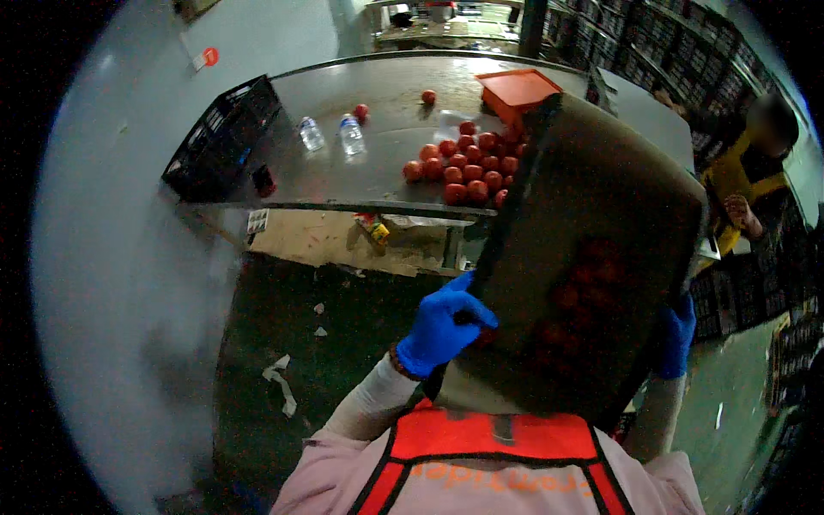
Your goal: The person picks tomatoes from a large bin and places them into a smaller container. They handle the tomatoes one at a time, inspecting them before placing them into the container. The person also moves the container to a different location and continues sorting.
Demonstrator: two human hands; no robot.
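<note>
A large dark crate (pixel 618 174) with a brownish inner surface stands steeply tilted before my chest, its far end over the table edge. My left hand (pixel 447 325), in a blue glove, grips the crate's left rim. On the opposite side, my blue-gloved right hand (pixel 676 338) holds the crate, its fingers mostly hidden. Dark red fruits (pixel 586 290) show dimly in the crate's shadowed lower part. Beyond the left rim, a pile of round red fruits (pixel 473 172) rests on the metal table (pixel 386 161), partly covered by the crate.
An orange plastic bin (pixel 521 90) sits behind the pile. Two clear plastic bottles, one nearer the left (pixel 311 134) and another (pixel 351 135), stand by a black crate (pixel 222 141). A person in a yellow vest (pixel 740 167) is at right. Paper scraps (pixel 283 386) litter the green floor.
</note>
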